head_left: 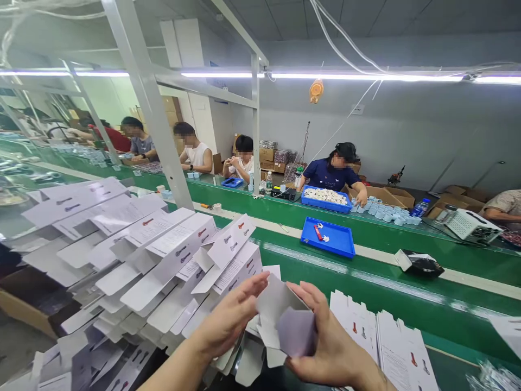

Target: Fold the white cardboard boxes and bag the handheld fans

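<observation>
Green-benched workshop, light and easily creased work

Left of the open white cardboard box (272,312) I handle, printed white cardboard boxes (171,236) pile up with loose flaps jutting out. My left hand (234,320) curves at the box's left edge, fingertips by an upright flap; I cannot tell whether they pinch it. The box sits between my two hands. My right hand (328,336) is clasped about its right side, fingers at the upper edge, thumb at the lower.

I judge it very light, springy along the folds but quick to crease, and its smooth card may slide a little against skin. I'd hold it across the walls near the folds and spare the thin flaps.

Beyond the box, slightly rightward, lies a shallow blue plastic tray (340,239); nearer, to its right, stand printed white card pieces (401,347).
</observation>
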A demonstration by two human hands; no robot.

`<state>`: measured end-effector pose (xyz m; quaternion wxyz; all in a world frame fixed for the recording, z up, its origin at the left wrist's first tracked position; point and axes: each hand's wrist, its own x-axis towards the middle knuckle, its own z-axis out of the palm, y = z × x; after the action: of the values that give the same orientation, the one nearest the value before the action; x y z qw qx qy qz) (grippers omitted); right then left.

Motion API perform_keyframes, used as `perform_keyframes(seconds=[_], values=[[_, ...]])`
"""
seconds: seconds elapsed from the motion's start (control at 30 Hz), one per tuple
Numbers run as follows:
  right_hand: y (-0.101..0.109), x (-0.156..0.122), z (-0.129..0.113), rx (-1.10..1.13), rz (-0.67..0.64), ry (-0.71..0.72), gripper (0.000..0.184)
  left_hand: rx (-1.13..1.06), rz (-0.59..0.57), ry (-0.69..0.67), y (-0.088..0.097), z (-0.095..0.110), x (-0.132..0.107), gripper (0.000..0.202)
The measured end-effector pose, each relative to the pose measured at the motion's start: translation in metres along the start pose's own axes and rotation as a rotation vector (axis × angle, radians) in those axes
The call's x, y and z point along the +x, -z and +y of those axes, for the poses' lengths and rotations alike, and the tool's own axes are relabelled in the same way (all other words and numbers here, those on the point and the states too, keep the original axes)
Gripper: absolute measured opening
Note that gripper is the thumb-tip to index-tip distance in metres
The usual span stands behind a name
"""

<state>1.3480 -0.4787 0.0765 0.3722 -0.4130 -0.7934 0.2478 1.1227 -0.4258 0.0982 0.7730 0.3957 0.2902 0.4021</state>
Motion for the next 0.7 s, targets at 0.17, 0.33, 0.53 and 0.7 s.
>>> perform_keyframes(seconds=[0.17, 0.33, 0.53, 0.7], values=[[0.021, 0.014, -0.007, 0.576, -0.361, -0.152, 0.123, 0.007, -0.395, -0.06, -0.003, 0.011, 0.02, 0.075], [0.014, 0.033, -0.002, 0.729, -0.549, 0.049, 0.129, 0.487, -0.607, -0.039, -0.035, 0.021, 0.01, 0.082], [0.023, 0.014, -0.002, 0.451, -0.426, 0.086, 0.111, 0.462, -0.251, -0.119, -0.049, 0.0, -0.006, 0.012], [0.028, -0.008, -0.03, -0.18, -0.003, 0.075, 0.076, 0.281, 0.318, -0.079, -0.052, -0.01, 0.008, 0.024]])
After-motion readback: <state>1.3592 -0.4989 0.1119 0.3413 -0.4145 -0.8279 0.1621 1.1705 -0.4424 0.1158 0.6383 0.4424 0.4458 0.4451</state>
